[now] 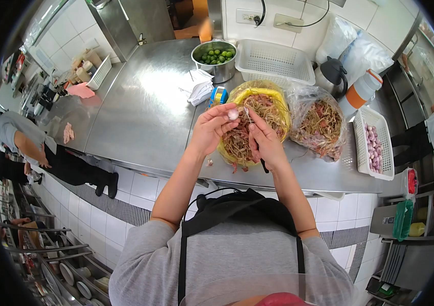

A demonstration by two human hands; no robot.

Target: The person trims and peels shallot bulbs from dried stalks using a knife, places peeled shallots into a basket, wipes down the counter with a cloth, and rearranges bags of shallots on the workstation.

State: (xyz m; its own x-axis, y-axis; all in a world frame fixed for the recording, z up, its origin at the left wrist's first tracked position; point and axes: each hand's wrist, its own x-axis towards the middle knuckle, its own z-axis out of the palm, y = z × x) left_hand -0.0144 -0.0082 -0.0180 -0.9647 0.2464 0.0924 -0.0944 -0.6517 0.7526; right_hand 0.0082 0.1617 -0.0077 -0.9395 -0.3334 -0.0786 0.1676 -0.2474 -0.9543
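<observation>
Pinching a small pale bulb (233, 114) in the closed grip of the left hand (211, 126), above the yellow bag (251, 91) of dry stalks (238, 145). Gripping an apparent small knife (264, 166) in the right hand (268, 138), blade close to the bulb; can't tell whether touching. Should handle light, firm and rounded, perhaps slippery where bare, easily nicked; best taken by the sides, fingertips clear of the blade. Hard to make out much of the knife, under the fingers. Just beyond, can't judge the depth of the stalks. Farther right, blurred by shiny plastic inside the clear bag (302, 94). Farther still on the desk (135, 102), partly hidden behind that bag: a steel jug (326, 79).
</observation>
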